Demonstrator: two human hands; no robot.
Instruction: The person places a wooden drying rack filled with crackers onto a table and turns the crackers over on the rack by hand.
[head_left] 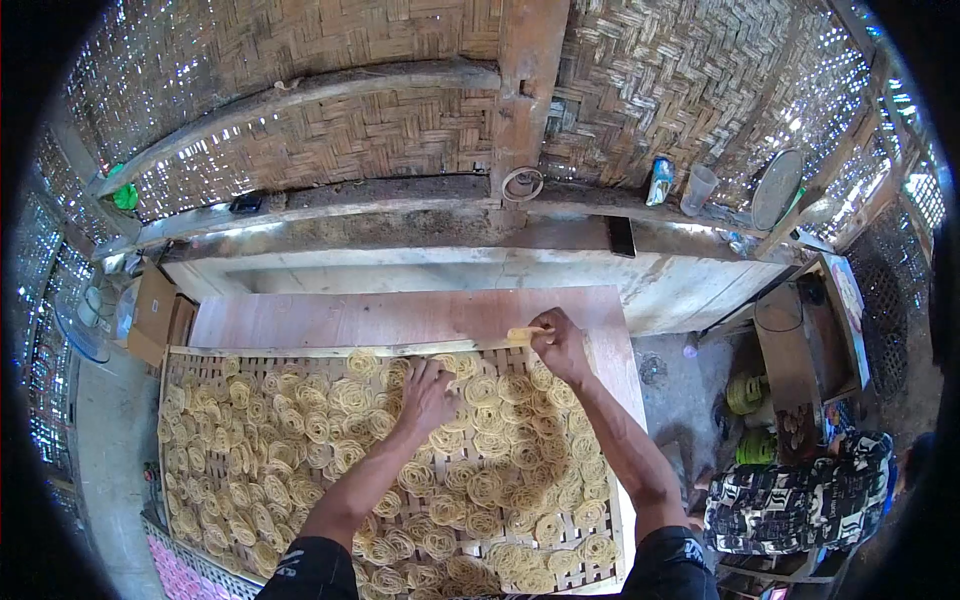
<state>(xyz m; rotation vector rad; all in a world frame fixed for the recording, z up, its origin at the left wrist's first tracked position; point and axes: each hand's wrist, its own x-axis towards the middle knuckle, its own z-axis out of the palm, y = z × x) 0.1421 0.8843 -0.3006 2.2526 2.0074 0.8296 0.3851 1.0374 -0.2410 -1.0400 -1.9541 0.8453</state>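
A large woven bamboo tray [398, 349] holds many pale yellow spiral nests [484, 487] that look like coiled noodles, some overlapping. My left hand [428, 398] is low over the nests near the tray's far edge, fingers apart and partly bent, touching or just above them. Beyond that edge, my right hand [562, 345] is closed on a pale yellow piece [520, 336], seen nearly edge-on, which looks like one of the noodle nests. It is held above the wooden board [420, 315] under the tray.
A low wall [400, 275] runs behind the board, with a phone [621, 236] on its ledge. A plastic cup [699, 188] stands on the beam. At the right is a person in a patterned shirt [800, 505]; a cardboard box [150, 312] stands left.
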